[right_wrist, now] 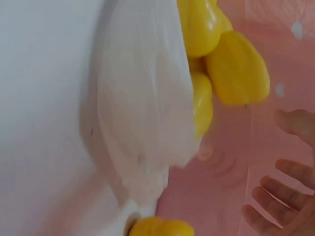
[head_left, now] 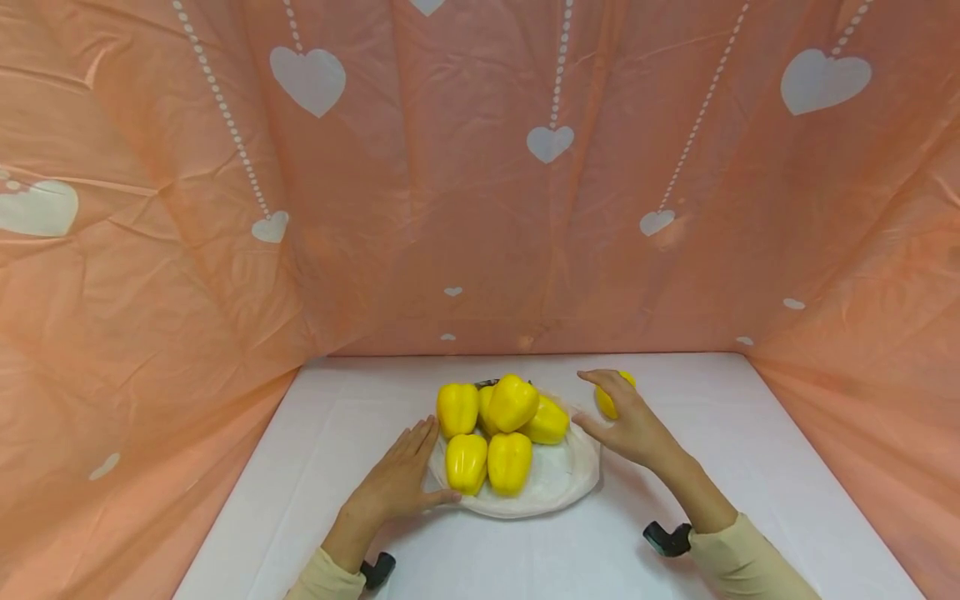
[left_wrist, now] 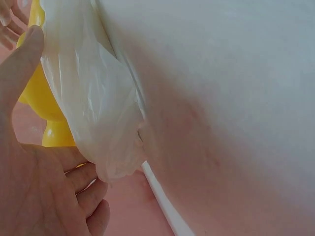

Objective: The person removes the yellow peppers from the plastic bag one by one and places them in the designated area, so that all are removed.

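Several yellow bell peppers (head_left: pixel 510 463) are piled on a plate covered in whitish plastic film (head_left: pixel 558 498), one pepper (head_left: pixel 513 402) resting on top of the others. My left hand (head_left: pixel 401 471) lies along the plate's left side, fingers extended and thumb at the front rim by a pepper. In the left wrist view its thumb and fingers (left_wrist: pixel 91 196) border the crinkled film. Off the right side of the plate, my right hand (head_left: pixel 630 423) hovers with spread fingers and nothing in its grasp. Partly hidden behind it, a lone yellow pepper (head_left: pixel 606 403) sits on the table.
The white-covered table (head_left: pixel 337 400) ends at a peach curtain (head_left: pixel 480 208) with white hearts, which encloses the back and both sides. A small dark item (head_left: pixel 486 383) shows behind the pile. Black devices (head_left: pixel 667 539) are strapped at both wrists.
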### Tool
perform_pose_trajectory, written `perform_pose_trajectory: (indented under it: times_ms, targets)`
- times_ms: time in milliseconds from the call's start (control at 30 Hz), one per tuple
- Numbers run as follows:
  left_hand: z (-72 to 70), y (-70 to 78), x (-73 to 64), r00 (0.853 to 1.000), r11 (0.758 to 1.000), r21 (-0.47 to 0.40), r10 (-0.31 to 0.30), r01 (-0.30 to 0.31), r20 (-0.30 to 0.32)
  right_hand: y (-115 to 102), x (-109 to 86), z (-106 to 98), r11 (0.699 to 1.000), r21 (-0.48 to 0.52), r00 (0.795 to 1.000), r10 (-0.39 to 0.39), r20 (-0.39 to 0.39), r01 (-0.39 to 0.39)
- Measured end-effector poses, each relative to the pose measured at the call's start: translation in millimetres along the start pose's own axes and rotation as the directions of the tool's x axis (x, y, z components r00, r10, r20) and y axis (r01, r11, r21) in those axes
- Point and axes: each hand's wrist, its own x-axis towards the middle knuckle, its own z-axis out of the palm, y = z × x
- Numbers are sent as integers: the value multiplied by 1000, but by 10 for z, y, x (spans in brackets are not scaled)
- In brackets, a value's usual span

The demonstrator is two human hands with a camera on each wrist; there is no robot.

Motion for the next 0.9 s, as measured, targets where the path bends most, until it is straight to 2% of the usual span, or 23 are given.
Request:
perform_pose_trajectory:
  times_ms: [533,733,900]
  targets:
    - [24,-20,13,1000,1000,12,11,-11,-10,-342,53,307,997,27,998,-65,-21,66]
    - [16,-17,10,1000,1000,1,14,-14,-13,-418,66,413,997,58,999,-53,-14,53]
    - [25,-19,15,1000,1000,1,17,-17,-12,-446,64,487,999,37,999,-38,-23,39]
